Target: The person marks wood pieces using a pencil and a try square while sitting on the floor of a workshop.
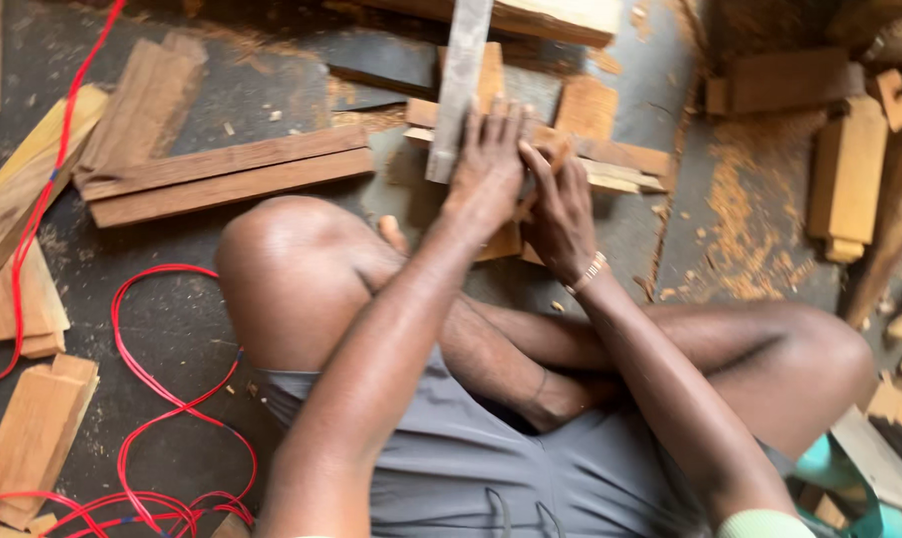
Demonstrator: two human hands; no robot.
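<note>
While left hand (486, 164) flattens on metal ruler (459, 85), right hand (559, 204) pinches wood block (561, 149).

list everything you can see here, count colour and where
metal ruler: one, grey, upright in the top middle, under the left hand
wood piece: one, light brown, on the floor under both hands
long planks: two, brown, side by side left of the knee
wood blocks: several, tan, along the left edge
wood offcuts: several, tan, stacked at the right
cable: one, red, looped over the floor at lower left
sawdust: patches, orange-brown, right of the hands
floor: dark grey
shorts: grey, bottom middle
bracelet: one, pale, on the right wrist
left hand: pressed flat on the ruler
right hand: its grip closed on something too hidden to name
</note>
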